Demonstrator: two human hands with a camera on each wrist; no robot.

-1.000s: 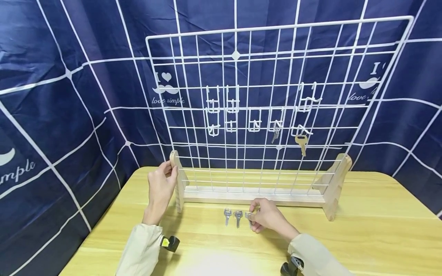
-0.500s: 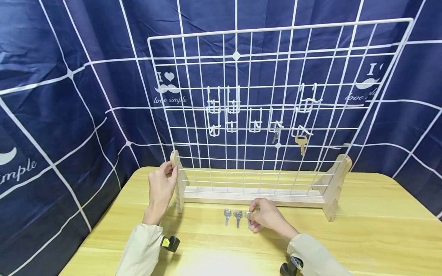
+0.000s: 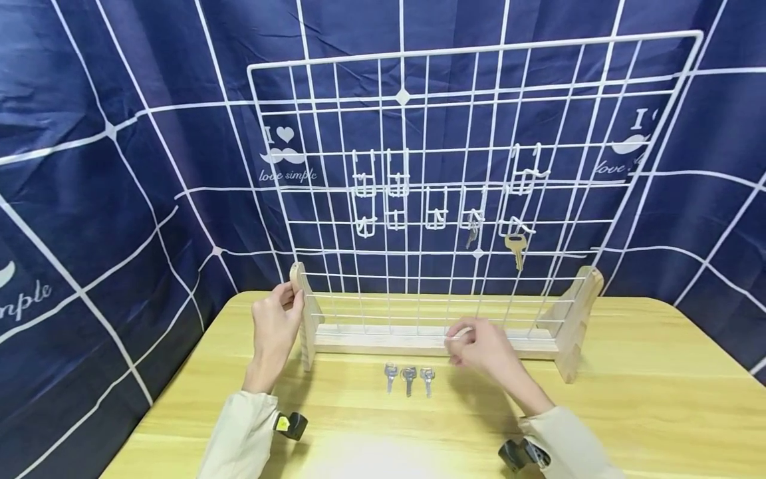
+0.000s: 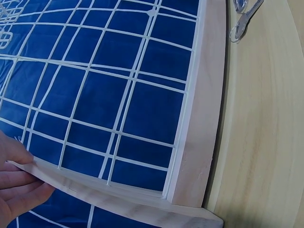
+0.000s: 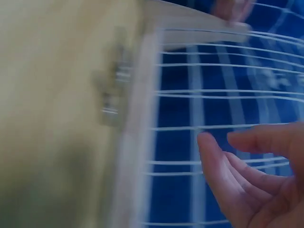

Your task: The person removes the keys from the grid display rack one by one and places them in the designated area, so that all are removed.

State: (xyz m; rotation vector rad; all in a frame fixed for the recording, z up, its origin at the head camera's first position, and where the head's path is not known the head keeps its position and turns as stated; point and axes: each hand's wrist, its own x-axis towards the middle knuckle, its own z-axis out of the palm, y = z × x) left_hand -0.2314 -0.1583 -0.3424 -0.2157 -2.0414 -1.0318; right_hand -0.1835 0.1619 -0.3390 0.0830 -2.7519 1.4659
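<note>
Three keys lie in a row on the table, before the stand. The stand bears the grid, on which hooks hang; further keys hang from the two rightmost lower hooks. The left hand touches the stand's left end; the right hand is right of the row.

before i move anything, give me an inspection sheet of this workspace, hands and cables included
Surface: wood-grain tabletop, bright glare patch toward the person.
Job's things: three silver keys in a row before the white wire grid; a gold-coloured key and a silver key hang on its hooks.
Clutter: nothing seen.
Hands: left hand pinches the grid stand's left wooden end support; right hand, blurred, shows in front of the base board, thumb and forefinger apart, nothing visible between them.
Cables: nothing seen.
Surroundings: dark blue curtain with white lines and "love simple" print.
</note>
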